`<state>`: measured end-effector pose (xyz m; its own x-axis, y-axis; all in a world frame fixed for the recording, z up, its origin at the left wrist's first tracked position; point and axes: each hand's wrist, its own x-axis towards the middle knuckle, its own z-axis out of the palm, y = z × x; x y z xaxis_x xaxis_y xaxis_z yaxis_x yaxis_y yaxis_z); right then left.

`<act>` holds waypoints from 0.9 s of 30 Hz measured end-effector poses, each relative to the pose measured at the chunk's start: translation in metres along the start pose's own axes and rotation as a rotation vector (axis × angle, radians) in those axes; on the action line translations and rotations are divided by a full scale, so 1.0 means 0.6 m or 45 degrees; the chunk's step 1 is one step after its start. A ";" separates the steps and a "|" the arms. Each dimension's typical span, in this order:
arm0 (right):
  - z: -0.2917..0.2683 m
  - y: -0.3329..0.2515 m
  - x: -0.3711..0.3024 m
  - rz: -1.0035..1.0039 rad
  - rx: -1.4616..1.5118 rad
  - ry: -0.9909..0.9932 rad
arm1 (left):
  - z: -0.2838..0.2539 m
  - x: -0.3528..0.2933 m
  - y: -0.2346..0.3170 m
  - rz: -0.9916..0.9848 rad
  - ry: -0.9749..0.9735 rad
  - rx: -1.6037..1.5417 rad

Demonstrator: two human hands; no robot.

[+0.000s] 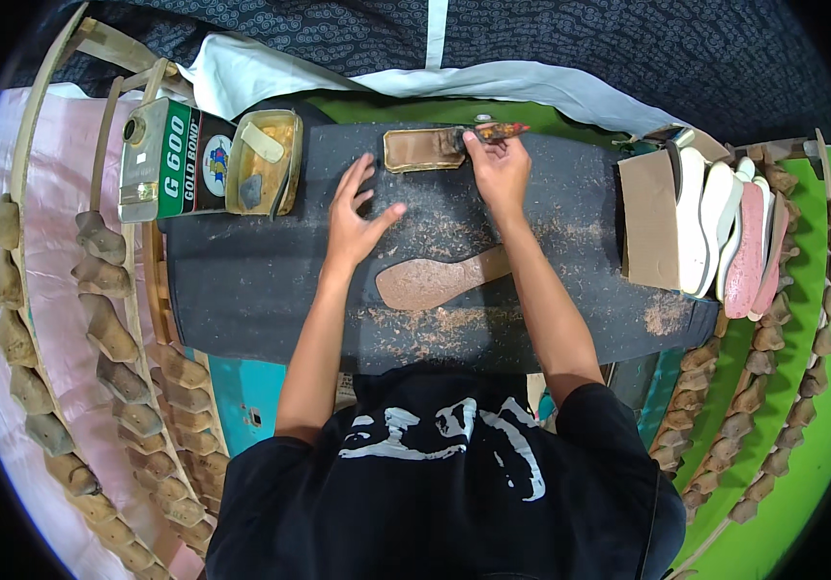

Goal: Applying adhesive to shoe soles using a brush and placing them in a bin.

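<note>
In my right hand (502,174) is a brush (504,130) with a stained, red-tipped handle. Its dark bristles rest at the right end of a shallow rectangular tray (386,155) holding brownish, glue-like stuff. My left hand (359,213), fingers spread and holding nothing, hovers over the dark worktop just below the tray's left end. Between my forearms a brown shoe sole (425,282) lies flat on the worktop, its narrow end partly covered by my right forearm.
Brown shavings (420,329) are scattered over the dark worktop (242,280). At the back left stand a green metal can (172,164) and a yellowish tub (290,188) with tools. A cardboard box (649,222) of soles (720,227) stands right. Racks of shoe lasts (116,329) flank both sides.
</note>
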<state>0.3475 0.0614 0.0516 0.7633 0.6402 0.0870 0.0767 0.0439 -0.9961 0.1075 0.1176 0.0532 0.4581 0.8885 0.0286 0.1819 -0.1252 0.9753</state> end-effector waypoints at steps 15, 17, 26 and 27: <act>-0.015 0.066 0.011 0.148 -0.125 -0.018 | 0.043 0.018 0.006 0.009 -0.028 0.096; -0.024 0.063 0.009 0.184 -0.088 -0.052 | 0.043 0.009 0.007 0.001 -0.034 0.100; -0.077 0.028 -0.024 0.357 0.025 -0.204 | 0.036 -0.072 -0.002 -0.034 0.020 0.161; -0.083 0.028 -0.031 0.357 0.067 -0.157 | 0.034 -0.083 -0.002 -0.040 0.022 0.161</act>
<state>0.3665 0.0119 0.0341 0.6663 0.7210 -0.1904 -0.1616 -0.1097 -0.9807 0.1025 0.0646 0.0459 0.4353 0.9003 0.0034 0.3044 -0.1507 0.9405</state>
